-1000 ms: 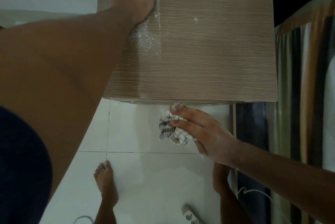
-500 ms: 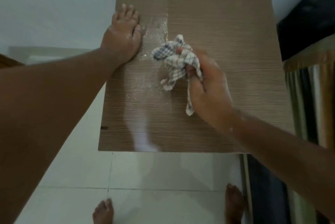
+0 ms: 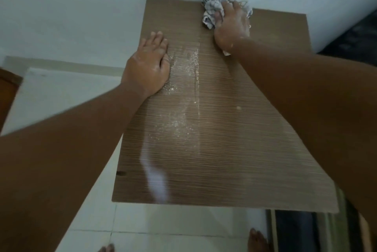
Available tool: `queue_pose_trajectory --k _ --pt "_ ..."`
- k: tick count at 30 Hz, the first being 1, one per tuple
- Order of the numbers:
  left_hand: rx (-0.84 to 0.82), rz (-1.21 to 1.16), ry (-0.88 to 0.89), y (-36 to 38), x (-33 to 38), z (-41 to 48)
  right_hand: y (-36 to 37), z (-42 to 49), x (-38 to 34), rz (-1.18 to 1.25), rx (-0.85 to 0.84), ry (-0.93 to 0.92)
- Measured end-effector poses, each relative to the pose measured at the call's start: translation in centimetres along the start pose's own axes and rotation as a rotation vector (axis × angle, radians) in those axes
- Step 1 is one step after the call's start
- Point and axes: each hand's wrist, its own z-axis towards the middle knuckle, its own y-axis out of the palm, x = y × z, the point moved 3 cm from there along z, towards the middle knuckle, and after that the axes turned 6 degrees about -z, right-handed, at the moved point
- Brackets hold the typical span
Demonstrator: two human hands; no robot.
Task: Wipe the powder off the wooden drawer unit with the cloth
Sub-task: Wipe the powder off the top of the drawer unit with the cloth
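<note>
The wooden drawer unit (image 3: 234, 149) fills the middle of the head view, its brown grained top seen from above. White powder (image 3: 179, 113) lies in a streak down the left-centre of the top, with one small speck further right. My right hand (image 3: 231, 25) presses a crumpled checked cloth (image 3: 213, 10) against the top at its far edge, by the wall. My left hand (image 3: 149, 66) lies flat, palm down, on the top near its left edge, just left of the powder. It holds nothing.
A pale wall (image 3: 81, 6) stands directly behind the unit. White floor tiles (image 3: 163, 227) lie in front and to the left, with my bare toes at the bottom edge. Dark striped fabric (image 3: 295, 229) hangs close to the unit's right side.
My right hand carried the cloth from below the front edge up onto the top, then pushed it away to the far edge. My left hand stayed flat on the top.
</note>
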Motion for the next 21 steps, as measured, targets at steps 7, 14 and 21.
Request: queue_pose_trajectory --k 7,14,21 --pt "-0.019 0.027 -0.007 -0.1 0.1 0.3 1.6 0.2 -2.0 -0.102 -0.096 -0.196" --pt "-0.021 0.058 -0.007 -0.1 0.3 0.4 2.3 -2.6 -3.1 -0.15 -0.185 -0.442" --pt "0.011 0.049 -0.004 -0.4 0.7 -0.1 2.4 -8.8 -1.3 -0.147 -0.225 -0.607"
